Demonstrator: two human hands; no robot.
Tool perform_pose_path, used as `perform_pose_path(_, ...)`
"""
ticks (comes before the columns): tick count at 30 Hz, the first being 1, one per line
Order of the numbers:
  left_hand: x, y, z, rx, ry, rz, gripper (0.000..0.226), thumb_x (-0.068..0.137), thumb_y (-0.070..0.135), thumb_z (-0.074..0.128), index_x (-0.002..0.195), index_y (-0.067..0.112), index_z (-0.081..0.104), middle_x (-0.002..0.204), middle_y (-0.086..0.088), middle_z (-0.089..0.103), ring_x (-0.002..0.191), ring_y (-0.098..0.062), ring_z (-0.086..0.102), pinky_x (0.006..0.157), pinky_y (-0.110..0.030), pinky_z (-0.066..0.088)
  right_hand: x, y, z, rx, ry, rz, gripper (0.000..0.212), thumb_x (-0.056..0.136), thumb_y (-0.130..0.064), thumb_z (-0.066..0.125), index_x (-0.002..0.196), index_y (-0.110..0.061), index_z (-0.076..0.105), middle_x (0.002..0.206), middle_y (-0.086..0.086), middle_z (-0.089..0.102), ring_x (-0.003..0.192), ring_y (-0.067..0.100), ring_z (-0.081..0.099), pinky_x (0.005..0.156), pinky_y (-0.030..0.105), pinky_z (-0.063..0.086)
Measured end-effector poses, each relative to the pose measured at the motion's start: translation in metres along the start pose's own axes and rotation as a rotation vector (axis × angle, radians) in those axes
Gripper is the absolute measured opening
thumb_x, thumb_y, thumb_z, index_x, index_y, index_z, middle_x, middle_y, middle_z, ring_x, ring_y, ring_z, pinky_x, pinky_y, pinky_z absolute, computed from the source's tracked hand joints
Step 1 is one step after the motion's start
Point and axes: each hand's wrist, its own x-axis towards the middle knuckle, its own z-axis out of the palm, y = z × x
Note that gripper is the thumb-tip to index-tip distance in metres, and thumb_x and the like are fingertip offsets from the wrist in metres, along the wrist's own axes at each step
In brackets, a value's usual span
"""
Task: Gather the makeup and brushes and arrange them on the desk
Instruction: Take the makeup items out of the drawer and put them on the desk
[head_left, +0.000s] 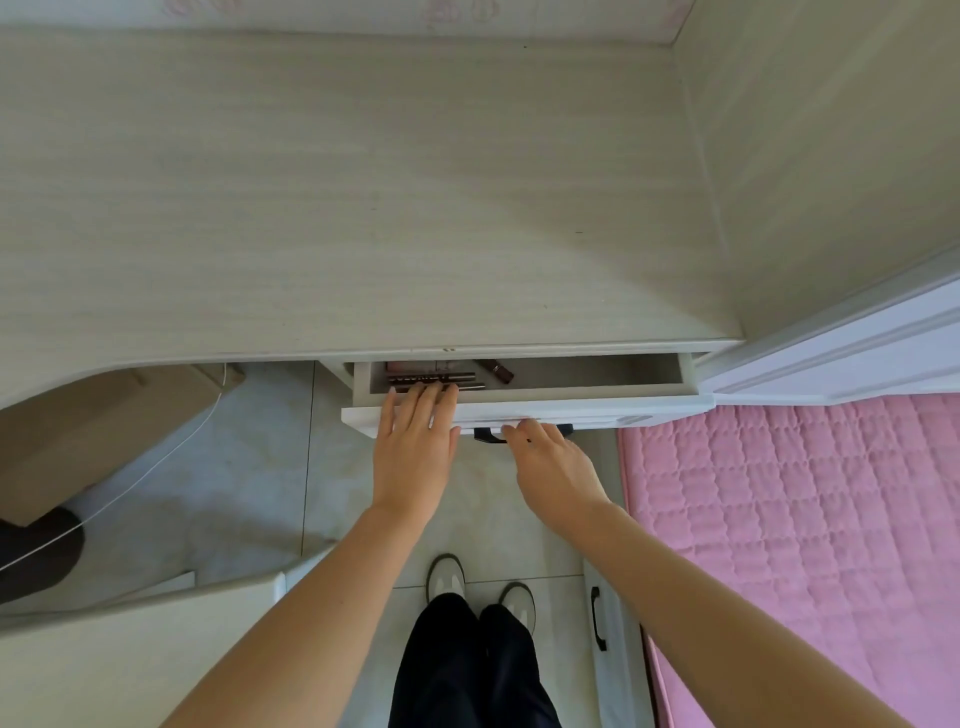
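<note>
**Left hand** (413, 452): the grip is released. The fingers are lying straight, with the tips resting on a bundle of dark makeup sticks (436, 383) (brushes or pencils; too small to tell which). Nothing is being pinched or lifted.

**Right hand** (550, 467): the grip is grasping the black handle (488, 436). The fingers are curling over its middle and appear to be steadying the drawer front.

**Task items:** all the makeup in view is sitting in the drawer (519, 413), which is standing part-way out beneath the table (363, 208).
- The sticks are lying side by side at the drawer's left front.
- A lipstick tube (496, 370) is lying at an angle just to their right.
- A pinkish flat item (415, 366) is showing behind the sticks, partly hidden under the table edge.

**Surroundings:** a cardboard box (104, 415) is sitting under the table at the left, and a pink quilted bed cover (805, 519) is lying at the right.

**Assessment:** the gathering step appears to be only beginning, and arranging is not yet started.

**Next move, as judged:**
- The left fingers need to curl round the sticks as one bundle, since round sticks are liable to roll apart.
- The bundle then has to be lifted clear of the table edge overhead.
- The drawer opening is looking narrow, so the right hand may need to draw the drawer further out before the rear items can be reached.
</note>
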Motion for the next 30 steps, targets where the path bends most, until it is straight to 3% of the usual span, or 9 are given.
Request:
perform_pose_path(2, -0.005, 0.001, -0.002, 0.005, 0.000, 0.002, 0.045, 0.089, 0.024, 0.062, 0.131, 0.012, 0.054, 0.127, -0.007, 0.058, 0.122, -0.027, 0.051, 0.112, -0.048, 0.030, -0.007, 0.002, -0.008, -0.020, 0.168, -0.045, 0.055, 0.063, 0.006, 0.070, 0.115, -0.010, 0.062, 0.107, 0.007, 0.064, 0.090, 0.027, 0.063, 0.062, 0.032, 0.052)
perform_pose_path(4, -0.009, 0.003, -0.004, 0.014, 0.001, 0.004, 0.044, 0.088, 0.022, 0.064, 0.129, 0.012, 0.055, 0.124, -0.007, 0.059, 0.119, -0.027, 0.053, 0.111, -0.048, 0.032, -0.012, 0.007, -0.016, -0.066, 0.276, -0.064, 0.057, 0.057, 0.009, 0.071, 0.110, -0.010, 0.064, 0.099, 0.007, 0.063, 0.080, 0.027, 0.061, 0.053, 0.032, 0.048)
perform_pose_path(8, -0.017, 0.008, -0.006, 0.001, 0.010, -0.008, 0.042, 0.084, 0.021, 0.068, 0.124, 0.011, 0.058, 0.119, -0.008, 0.061, 0.114, -0.027, 0.055, 0.108, -0.048, 0.035, -0.009, 0.027, -0.029, -0.116, 0.304, 0.016, 0.059, 0.064, 0.002, 0.073, 0.120, -0.010, 0.059, 0.112, 0.011, 0.060, 0.094, 0.032, 0.058, 0.073, 0.041, 0.053)
perform_pose_path(13, -0.026, 0.012, -0.010, -0.005, 0.013, -0.016, 0.040, 0.081, 0.020, 0.072, 0.118, 0.011, 0.062, 0.113, -0.008, 0.063, 0.106, -0.027, 0.059, 0.104, -0.048, 0.040, -0.012, 0.051, -0.023, -0.183, 0.090, 0.036, 0.058, 0.077, -0.027, 0.075, 0.130, -0.015, 0.053, 0.120, 0.009, 0.060, 0.113, 0.032, 0.056, 0.099, 0.052, 0.042)
perform_pose_path(17, -0.036, 0.013, -0.015, 0.005, -0.003, 0.008, 0.042, 0.077, 0.021, 0.076, 0.115, 0.011, 0.063, 0.105, -0.006, 0.064, 0.097, -0.027, 0.057, 0.094, -0.045, 0.047, -0.030, 0.054, -0.015, -0.196, 0.049, 0.058, 0.059, 0.072, -0.016, 0.078, 0.127, -0.018, 0.056, 0.111, 0.005, 0.064, 0.103, 0.031, 0.061, 0.096, 0.055, 0.044)
perform_pose_path(21, -0.052, 0.015, -0.023, 0.000, -0.053, 0.042, 0.043, 0.072, 0.023, 0.081, 0.112, 0.012, 0.066, 0.098, -0.004, 0.065, 0.090, -0.027, 0.059, 0.082, -0.040, 0.050, -0.047, 0.048, -0.012, -0.184, 0.003, 0.044, 0.066, 0.070, 0.001, 0.069, 0.130, -0.019, 0.051, 0.114, 0.006, 0.061, 0.104, 0.032, 0.058, 0.097, 0.054, 0.043)
perform_pose_path(30, -0.103, 0.023, -0.041, 0.002, -0.184, 0.120, 0.046, 0.066, 0.025, 0.085, 0.107, 0.012, 0.068, 0.094, -0.004, 0.066, 0.086, -0.028, 0.061, 0.080, -0.042, 0.052, -0.104, 0.040, 0.002, -0.186, -0.102, 0.002, 0.065, 0.078, -0.003, 0.066, 0.136, -0.023, 0.043, 0.125, 0.003, 0.055, 0.110, 0.029, 0.053, 0.097, 0.050, 0.041)
